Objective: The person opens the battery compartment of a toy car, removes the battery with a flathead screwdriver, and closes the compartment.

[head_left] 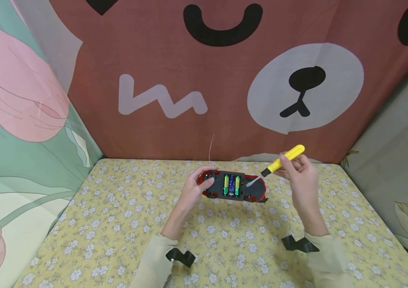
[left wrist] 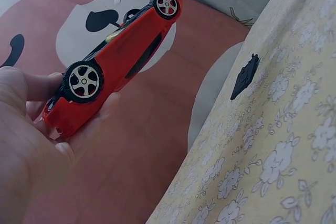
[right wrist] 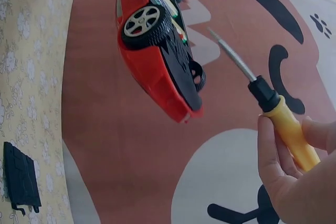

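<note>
My left hand (head_left: pixel 192 188) grips one end of a red toy car (left wrist: pixel 128 59), held above the table with its black underside (head_left: pixel 254 191) turned up. In the head view, several batteries (head_left: pixel 231 185) lie side by side in the uncovered compartment in the car's middle. A yellow-handled screwdriver (head_left: pixel 285 158) is in my right hand (head_left: pixel 303 180), pinched between thumb and fingers. Its metal shaft (right wrist: pixel 233 56) points toward the underside; in the right wrist view the tip stands apart from the car.
A black plastic battery cover (right wrist: pixel 22 178) lies on the flowered tablecloth (head_left: pixel 117 232), mostly hidden behind the car in the head view. A thin wire (head_left: pixel 210 148) sticks up from the car's left end. A bear-print cloth (head_left: pixel 161 136) hangs behind the table.
</note>
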### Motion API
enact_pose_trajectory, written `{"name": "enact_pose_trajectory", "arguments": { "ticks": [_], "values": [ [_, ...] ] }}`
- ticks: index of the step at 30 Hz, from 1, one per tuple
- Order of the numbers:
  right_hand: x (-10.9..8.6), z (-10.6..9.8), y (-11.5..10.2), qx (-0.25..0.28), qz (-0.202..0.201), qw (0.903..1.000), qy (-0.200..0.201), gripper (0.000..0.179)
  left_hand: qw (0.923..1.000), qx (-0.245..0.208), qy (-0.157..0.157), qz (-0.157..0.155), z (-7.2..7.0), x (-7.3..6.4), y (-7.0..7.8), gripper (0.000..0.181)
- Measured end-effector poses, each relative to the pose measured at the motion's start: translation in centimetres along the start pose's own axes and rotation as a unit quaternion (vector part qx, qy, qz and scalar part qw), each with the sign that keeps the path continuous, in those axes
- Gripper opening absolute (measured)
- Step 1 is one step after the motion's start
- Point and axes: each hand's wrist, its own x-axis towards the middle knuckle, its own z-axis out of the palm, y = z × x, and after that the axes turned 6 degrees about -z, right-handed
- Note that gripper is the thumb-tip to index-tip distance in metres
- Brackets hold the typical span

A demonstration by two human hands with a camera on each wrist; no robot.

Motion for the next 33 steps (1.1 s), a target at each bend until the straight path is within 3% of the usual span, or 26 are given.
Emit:
{"name": "enact_pose_trajectory", "arguments": {
  "ticks": [16,25,33],
  "values": [
    [2.2,-3.4,1.4,0.064,0.080,0.9947,0.010,0.012,0.9999,-0.002,0.012,0.008,-0.1,0.1,-0.1,0.036],
    [3.0,-4.6,3.0,0.033,0.114,0.9929,-0.005,0.020,0.9998,-0.012,0.016,-0.006,-0.1,-0.1,0.0,0.036],
    [3.6,-5.8,4.6,-0.022,0.152,0.9877,-0.028,0.015,0.9998,-0.006,0.017,-0.003,-0.1,0.0,0.0,0.036]
  ]
}}
